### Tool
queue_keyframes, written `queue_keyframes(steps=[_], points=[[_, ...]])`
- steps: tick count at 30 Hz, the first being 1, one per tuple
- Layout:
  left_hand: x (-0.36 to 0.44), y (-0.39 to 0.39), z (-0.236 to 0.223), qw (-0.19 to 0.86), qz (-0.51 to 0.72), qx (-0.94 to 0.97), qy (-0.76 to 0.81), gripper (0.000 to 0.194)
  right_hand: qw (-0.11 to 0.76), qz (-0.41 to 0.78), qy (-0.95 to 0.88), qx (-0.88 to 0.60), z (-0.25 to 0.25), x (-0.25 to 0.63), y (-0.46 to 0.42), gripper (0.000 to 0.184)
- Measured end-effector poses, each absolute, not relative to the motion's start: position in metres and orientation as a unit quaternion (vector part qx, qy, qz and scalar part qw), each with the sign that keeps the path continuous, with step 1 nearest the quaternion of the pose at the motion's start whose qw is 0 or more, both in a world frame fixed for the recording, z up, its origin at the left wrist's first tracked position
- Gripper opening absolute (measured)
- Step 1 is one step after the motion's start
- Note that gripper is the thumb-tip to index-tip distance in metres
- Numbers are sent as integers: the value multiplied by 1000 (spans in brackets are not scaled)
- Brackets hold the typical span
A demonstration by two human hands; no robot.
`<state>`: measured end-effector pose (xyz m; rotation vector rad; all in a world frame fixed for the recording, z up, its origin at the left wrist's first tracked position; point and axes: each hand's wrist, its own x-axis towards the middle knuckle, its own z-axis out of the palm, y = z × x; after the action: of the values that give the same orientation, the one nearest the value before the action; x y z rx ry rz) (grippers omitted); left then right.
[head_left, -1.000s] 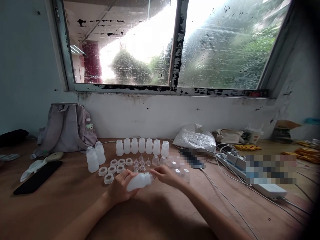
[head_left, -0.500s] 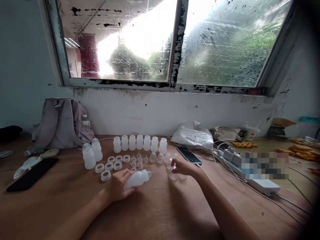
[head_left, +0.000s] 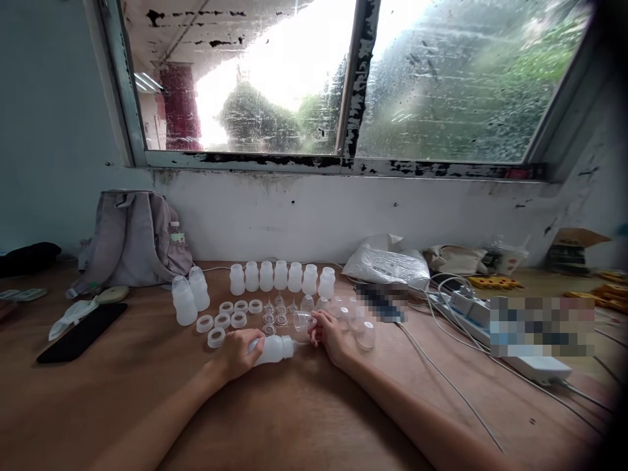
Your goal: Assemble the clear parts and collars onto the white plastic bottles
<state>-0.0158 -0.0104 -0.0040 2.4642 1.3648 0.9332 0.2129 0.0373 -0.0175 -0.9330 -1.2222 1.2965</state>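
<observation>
My left hand (head_left: 237,354) is wrapped around a frosted baby bottle (head_left: 275,350), tilted on its side with its neck to the right. A clear nipple (head_left: 300,344) projects from the bottle's collar. Between the fingertips of my right hand (head_left: 330,335) is a clear bottle cap (head_left: 303,320), its mouth facing left, close to the nipple but apart from it. Behind my hands lie white collar rings (head_left: 222,320) and several clear nipples (head_left: 269,318). More clear caps (head_left: 366,335) stand to the right of my right hand.
A row of frosted bottles (head_left: 266,277) stands at the back; two capped bottles (head_left: 184,302) stand left. Around them are a black phone-like slab (head_left: 82,333), a backpack (head_left: 132,239), a silvery parcel (head_left: 387,263), a white power strip (head_left: 534,366) and a cable (head_left: 449,379).
My right hand left the bottle's neck, reached right to the clear caps, and has come back left holding one. My left hand still grips the bottle, now turned closer to level.
</observation>
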Motion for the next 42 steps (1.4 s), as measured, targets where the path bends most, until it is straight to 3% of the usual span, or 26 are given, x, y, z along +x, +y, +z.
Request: queue_keyframes(steps=[6,12,16,24,36,42], points=[[-13,-6,-3,193,375,760,495,43,581,444,-532,-428,-24,214,34,28],[-14,-5,-5,154,394,749,510,42,619,401,-506,-447,-22,214,33,26],[-17,-9,0,118,404,760,495,37,572,383,-583,-432,-21,206,23,24],[-20,-15,4,165,406,785,438,36,502,421,-648,-387,-15,187,-6,25],[-7,-25,11,371,384,732,423,47,551,262,-717,-337,-17,196,-14,30],[-5,-27,10,350,389,724,449,49,542,215,-731,-356,-17,202,-15,29]])
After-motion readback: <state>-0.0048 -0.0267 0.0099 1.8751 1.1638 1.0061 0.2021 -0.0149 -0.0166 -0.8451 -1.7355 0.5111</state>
